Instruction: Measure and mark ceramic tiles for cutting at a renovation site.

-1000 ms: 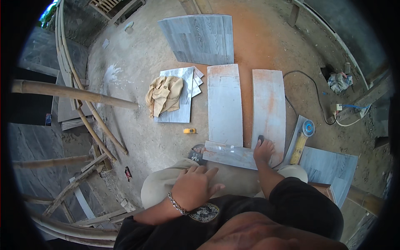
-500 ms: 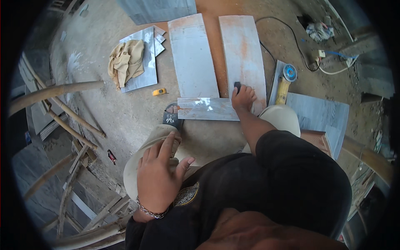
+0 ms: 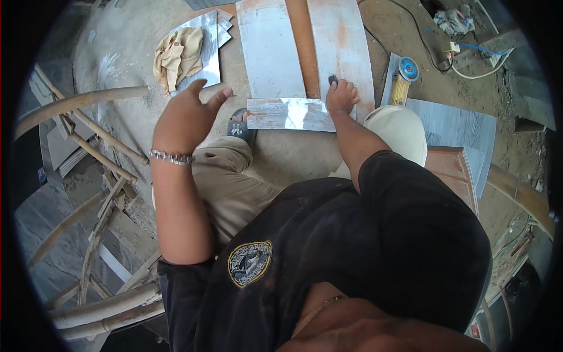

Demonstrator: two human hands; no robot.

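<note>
My right hand (image 3: 343, 98) is closed around a small dark block (image 3: 333, 80) on the right long grey tile (image 3: 345, 41), which has reddish dust smeared over it. A second long grey tile (image 3: 267, 53) lies to its left. Across their near ends lies a short tile strip (image 3: 270, 114) with worn reddish streaks. My left hand (image 3: 186, 120) is raised over the floor, thumb and a finger spread, nothing visible in it. It is nearest to a crumpled beige cloth (image 3: 179, 56) on a shiny tile (image 3: 210, 50). The yellow tape measure seen earlier is hidden around my left hand.
An angle grinder (image 3: 402, 79) with a blue disc lies on the right, near a cord (image 3: 419, 44) and a socket block (image 3: 453, 48). Grey tile pieces (image 3: 457, 126) and a brown-backed tile (image 3: 448, 170) lie at my right side. Bamboo poles (image 3: 82, 105) stand on the left.
My left hand has lifted from my knee and reached forward toward the cloth. My right hand still holds the dark block on the tile. The view has shifted, so the tiles sit higher.
</note>
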